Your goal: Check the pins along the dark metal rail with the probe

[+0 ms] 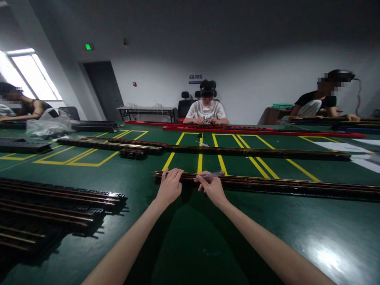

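Observation:
Across the green table in front of me lies a long black rail with copper-coloured strips along it. My left hand is closed over the rail near its left end, fingers on its far side. My right hand grips a small screwdriver with a see-through handle, held like a pen. The handle points up to the right, and the thin tip is at the rail between my hands. Whether the tip touches a part of the rail is too small to tell.
Several similar rails lie stacked at the left. Another long rail crosses the table further back, with a small tool behind it. Red rails lie before a seated person. Other people sit left and right.

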`<state>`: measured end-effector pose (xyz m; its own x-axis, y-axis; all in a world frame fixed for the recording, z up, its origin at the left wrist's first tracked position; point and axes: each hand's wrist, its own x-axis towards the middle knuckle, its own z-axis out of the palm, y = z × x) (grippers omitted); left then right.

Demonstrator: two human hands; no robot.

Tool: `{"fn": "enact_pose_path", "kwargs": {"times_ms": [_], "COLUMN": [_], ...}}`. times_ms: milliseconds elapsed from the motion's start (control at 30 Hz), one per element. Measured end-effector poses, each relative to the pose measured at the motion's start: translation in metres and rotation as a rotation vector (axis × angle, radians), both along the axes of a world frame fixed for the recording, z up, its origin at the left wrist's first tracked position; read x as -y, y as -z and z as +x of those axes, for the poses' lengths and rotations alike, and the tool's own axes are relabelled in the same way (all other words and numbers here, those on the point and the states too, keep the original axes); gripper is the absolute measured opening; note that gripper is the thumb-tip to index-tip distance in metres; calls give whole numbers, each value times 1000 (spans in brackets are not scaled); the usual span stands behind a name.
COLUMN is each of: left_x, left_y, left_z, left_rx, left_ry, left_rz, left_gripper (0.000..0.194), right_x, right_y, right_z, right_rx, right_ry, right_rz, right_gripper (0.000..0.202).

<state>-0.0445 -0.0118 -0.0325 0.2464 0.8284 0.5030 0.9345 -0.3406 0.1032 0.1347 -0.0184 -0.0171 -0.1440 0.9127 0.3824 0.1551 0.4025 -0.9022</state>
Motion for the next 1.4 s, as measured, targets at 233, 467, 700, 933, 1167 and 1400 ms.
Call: {"fn": "enact_pose_path", "kwargs": {"times_ms": [233, 467, 700, 933, 1167, 1400], "left_x": [-2, -5, -3, -5, -4, -4], "left_y": [-5, -3, -4, -2, -5, -4], "left_z": [13, 12, 10, 8, 9, 9], "left_rx": [23, -2, -26, -40, -62, -68], "left_ry": [-30, -38, -22, -17, -25, -31], "left_rz": [-38, -46, -59, -52, -59, -52], "left_gripper": [36, 35, 36, 36, 37, 37], "right_x": [-3, -2, 2, 1, 1, 0], "right_y": [5, 3, 2, 3, 1, 2], "right_z": [2, 3, 3, 3, 3, 3], "right_rx": [-22, 10, 55, 74, 75, 78], "right_ry": [30, 26, 30, 38, 46, 59], "right_rz": [-2, 11, 28, 34, 10, 17], "right_gripper": [34, 30, 27, 22, 19, 17]}}
